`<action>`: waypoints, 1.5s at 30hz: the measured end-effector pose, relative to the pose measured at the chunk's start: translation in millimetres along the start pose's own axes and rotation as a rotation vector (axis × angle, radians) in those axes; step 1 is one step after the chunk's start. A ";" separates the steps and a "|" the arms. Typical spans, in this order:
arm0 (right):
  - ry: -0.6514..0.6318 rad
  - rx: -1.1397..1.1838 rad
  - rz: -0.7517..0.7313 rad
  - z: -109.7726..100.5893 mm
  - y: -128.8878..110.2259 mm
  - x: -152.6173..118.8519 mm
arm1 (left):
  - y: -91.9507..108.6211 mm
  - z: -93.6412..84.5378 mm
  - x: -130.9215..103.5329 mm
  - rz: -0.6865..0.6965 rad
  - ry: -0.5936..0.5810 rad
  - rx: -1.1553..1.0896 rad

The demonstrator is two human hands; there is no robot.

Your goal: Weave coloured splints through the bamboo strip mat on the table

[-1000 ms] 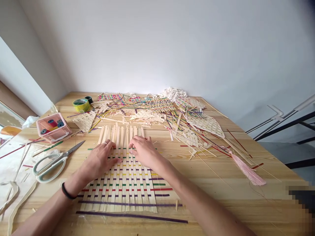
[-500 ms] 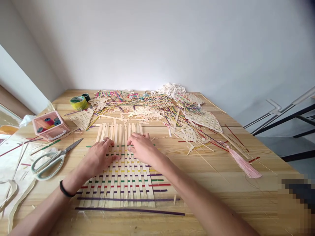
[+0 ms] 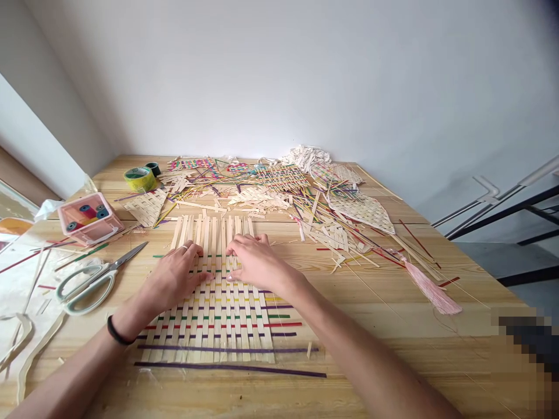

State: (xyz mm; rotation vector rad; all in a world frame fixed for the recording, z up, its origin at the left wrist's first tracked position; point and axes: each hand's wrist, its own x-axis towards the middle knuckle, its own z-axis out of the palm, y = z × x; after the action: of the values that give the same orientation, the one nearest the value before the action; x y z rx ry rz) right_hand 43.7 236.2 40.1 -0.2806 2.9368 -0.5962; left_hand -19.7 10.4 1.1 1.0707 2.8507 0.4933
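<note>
A half-woven mat of pale, bamboo-like strips lies flat on the table, crossed by thin green, yellow, purple and red strips. My left hand presses on its left upper part, fingers bent round the strips and the thumb pointing inward. On the right upper part, my right hand has its fingers curled onto the strips, its thumb lower on the weave. Between the two hands a few upright strips show. Loose pale strip ends fan out beyond my fingers. A purple strip lies along the near edge.
Scissors lie left of my left hand, near a pink box of thread spools. Yellow tape stands farther back. Scrap strips cover the far table. A woven fan and pink tassel lie right.
My right thumb has slid slightly toward me and away from its fingers. My left hand stays nearly in place on the weave. The view has shifted slightly.
</note>
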 end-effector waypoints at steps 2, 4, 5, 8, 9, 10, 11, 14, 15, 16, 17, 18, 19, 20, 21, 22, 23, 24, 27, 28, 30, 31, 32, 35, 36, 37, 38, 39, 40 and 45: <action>-0.003 -0.021 -0.006 1.1 -1.3 0.2 | -0.2 0.1 0.1 0.007 0.012 -0.007; -0.015 -0.044 -0.007 1.7 -3.1 -0.1 | 0.1 0.2 0.4 0.008 0.011 -0.002; -0.022 -0.055 -0.004 1.6 -4.1 -0.4 | 0.5 0.0 0.5 0.004 0.006 0.006; -0.043 -0.075 0.007 0.7 -6.2 -1.3 | 2.1 -1.4 0.9 -0.015 -0.020 0.032; -0.046 -0.075 0.007 0.6 -6.4 -1.3 | 2.6 -1.9 1.0 -0.018 -0.027 0.037; -0.047 -0.072 0.005 0.7 -6.3 -1.2 | 3.0 -2.3 1.1 -0.019 -0.031 0.041; -0.045 -0.070 0.002 1.2 -6.0 -0.9 | 3.2 -2.5 1.1 -0.017 -0.033 0.044; -0.026 -0.062 -0.002 4.1 -4.3 0.3 | 4.1 -2.6 0.4 -0.011 -0.032 0.058; -0.019 -0.056 0.000 5.0 -3.8 0.5 | 4.6 -2.6 -0.1 -0.009 -0.028 0.066; -0.014 -0.048 0.003 5.7 -3.3 0.3 | 5.2 -2.9 -0.7 -0.005 -0.026 0.074; -0.010 -0.040 0.005 5.7 -2.8 -0.1 | 5.6 -3.6 -1.4 -0.001 -0.023 0.083; -0.005 -0.032 0.002 5.0 -2.2 -0.9 | 5.7 -4.7 -2.2 0.004 -0.019 0.093; -0.003 -0.028 -0.004 3.3 -1.3 -2.0 | 5.3 -6.4 -3.0 0.011 -0.014 0.102; -0.004 -0.028 -0.012 0.6 0.0 -3.3 | 4.0 -8.6 -3.8 0.021 -0.011 0.108; -0.007 -0.030 -0.017 -3.1 2.1 -4.8 | 1.9 -11.3 -4.6 0.029 -0.004 0.114; -0.012 -0.029 -0.017 -7.6 4.8 -6.5 | -1.0 -14.3 -5.2 0.027 0.009 0.127; -0.014 -0.024 -0.012 -12.7 8.2 -8.2 | -4.5 -17.6 -5.8 0.012 0.023 0.149; -0.012 -0.017 -0.002 -17.9 12.1 -9.9 | -8.5 -20.9 -6.3 -0.011 0.035 0.175; 0.027 -0.017 0.031 -30.4 23.4 -14.1 | -19.6 -28.9 -7.0 -0.078 0.032 0.245; 0.032 -0.028 0.040 -32.6 25.7 -15.0 | -22.1 -30.5 -7.1 -0.082 0.014 0.253; 0.005 -0.052 0.061 -33.5 27.2 -15.8 | -24.7 -32.2 -7.3 -0.079 -0.022 0.253; -0.021 -0.059 0.072 -32.6 26.4 -15.6 | -25.1 -32.4 -7.3 -0.082 -0.036 0.252; -0.045 -0.064 0.082 -31.2 24.8 -15.2 | -24.9 -32.4 -7.4 -0.087 -0.046 0.252; -0.068 -0.081 0.090 -26.5 18.9 -12.9 | -23.9 -32.5 -7.3 -0.107 -0.061 0.263; -0.067 -0.087 0.090 -25.5 17.2 -12.1 | -23.9 -32.8 -7.2 -0.117 -0.061 0.269; -0.067 -0.093 0.091 -25.1 15.8 -11.6 | -24.0 -33.3 -7.1 -0.129 -0.063 0.272; -0.072 -0.100 0.095 -25.1 14.6 -11.2 | -24.5 -33.9 -7.0 -0.141 -0.064 0.273; -0.083 -0.107 0.101 -25.7 13.6 -11.1 | -25.1 -34.6 -6.9 -0.153 -0.067 0.272; -0.098 -0.115 0.109 -26.7 12.6 -11.3 | -25.8 -35.4 -6.7 -0.163 -0.071 0.269; -0.161 -0.155 0.138 -32.1 7.6 -13.3 | -26.8 -38.4 -5.6 -0.196 -0.093 0.250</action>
State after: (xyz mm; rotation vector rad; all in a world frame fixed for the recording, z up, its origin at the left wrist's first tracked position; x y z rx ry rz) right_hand 50.2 257.9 67.6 -0.1326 2.8203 -0.3118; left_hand -38.7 -22.8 28.7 0.8042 2.9465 0.0736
